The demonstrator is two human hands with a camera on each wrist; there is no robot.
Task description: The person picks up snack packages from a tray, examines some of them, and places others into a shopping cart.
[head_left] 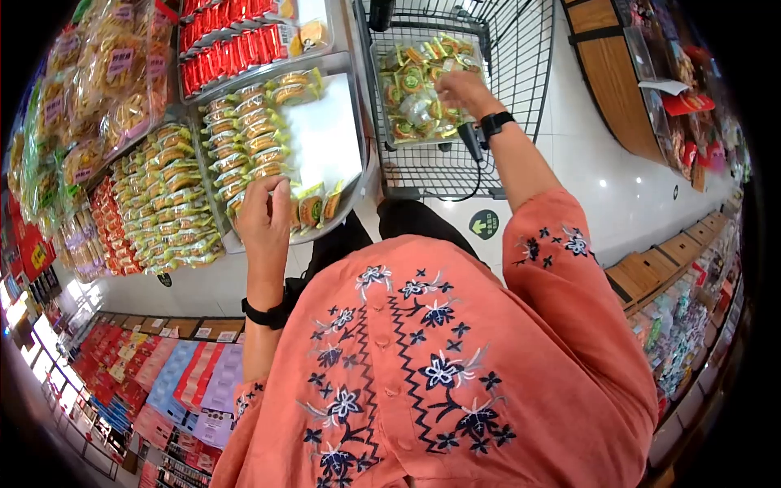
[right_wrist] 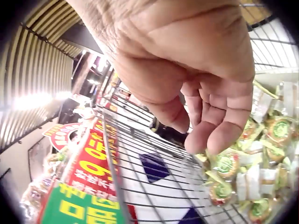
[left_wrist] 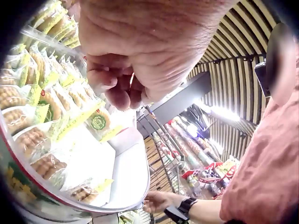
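Note:
Over the front of a display bin (head_left: 355, 195), my left hand (head_left: 264, 213) hangs with loosely curled fingers beside rows of wrapped round biscuits (head_left: 259, 130). The left wrist view shows this hand (left_wrist: 140, 51) above wrapped biscuits (left_wrist: 35, 140), with nothing visible in its fingers. Inside the shopping cart (head_left: 521, 81), my right hand (head_left: 468, 91) is over a clear container of green-and-yellow packets (head_left: 411, 77). Bent, spread from the thumb and holding nothing visible, the fingers of the right hand (right_wrist: 187, 70) hang beside the packets (right_wrist: 224, 163) in the right wrist view.
Red packets (head_left: 236, 61) and bagged snacks (head_left: 122, 65) fill neighbouring bins. A black device on a cable (head_left: 470, 142) hangs at the cart's near side. Wooden-edged shelves (head_left: 614, 77) stand to the right across a tiled floor (head_left: 569, 163). Boxed goods (head_left: 175, 374) lie behind at left.

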